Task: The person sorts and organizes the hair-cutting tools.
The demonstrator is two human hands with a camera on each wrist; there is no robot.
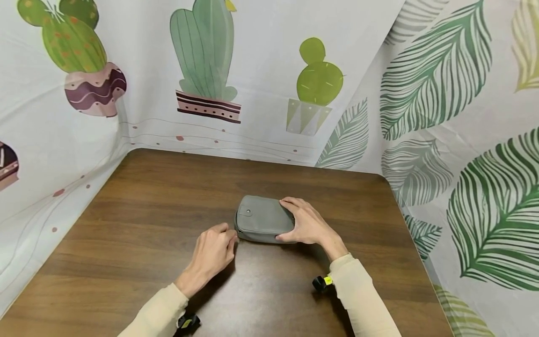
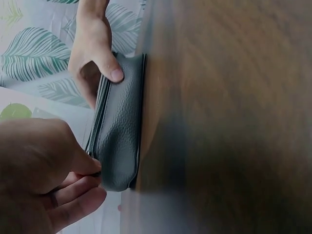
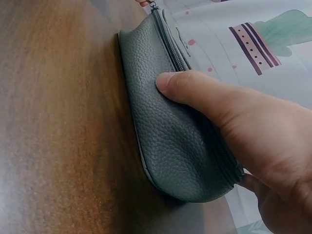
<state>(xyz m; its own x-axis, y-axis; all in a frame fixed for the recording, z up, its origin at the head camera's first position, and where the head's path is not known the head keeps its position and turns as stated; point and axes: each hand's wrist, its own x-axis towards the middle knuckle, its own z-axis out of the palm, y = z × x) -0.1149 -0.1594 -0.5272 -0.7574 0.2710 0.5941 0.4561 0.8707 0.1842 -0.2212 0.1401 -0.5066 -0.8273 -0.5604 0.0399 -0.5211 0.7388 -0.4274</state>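
A grey leather zip pouch [image 1: 264,214] lies flat on the wooden table, with a small snap on its top at the left. My right hand [image 1: 310,223] grips its right end, thumb on the pebbled front side and fingers over the far side. At the pouch's left front corner, my left hand [image 1: 213,249] pinches the zipper pull [image 3: 153,5] between thumb and finger. The zipper [image 3: 168,41] runs along the upper edge of the front side. Curled fingers cover most of the pull in the left wrist view. What the pouch contains is hidden.
The brown wooden table [image 1: 168,196] reaches back to a white cloth backdrop [image 1: 261,70] printed with cacti and leaves. Cream sleeves cover both forearms, and a black wrist camera [image 1: 321,283] sits beside the right sleeve.
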